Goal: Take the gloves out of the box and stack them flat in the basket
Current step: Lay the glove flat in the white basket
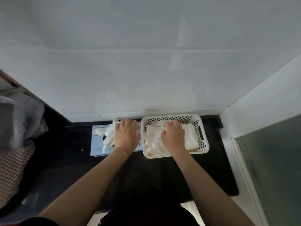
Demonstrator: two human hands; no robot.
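1. From the head camera I look down on a dark counter [65, 160] set against a white tiled wall [146, 70]. A pale blue glove box [97, 144] lies left of a white perforated basket [203, 144], the two just beside each other.
2. My left hand [126, 136] lies on top of the box with fingers spread and fairly straight, beside a white glove [108, 137] that trails loose out of the opening. Whether the hand pinches that glove I cannot tell.
3. My right hand [173, 137] is inside the basket, fingers bent down onto the pile of gloves [154, 144]. It seems to be pressing or smoothing the top one; a pinch is not clear from here.
4. Progress, as I judge it: several gloves already lie in the basket, somewhat rumpled rather than neatly flat. At least one glove is left at the box, and how many remain inside is hidden.
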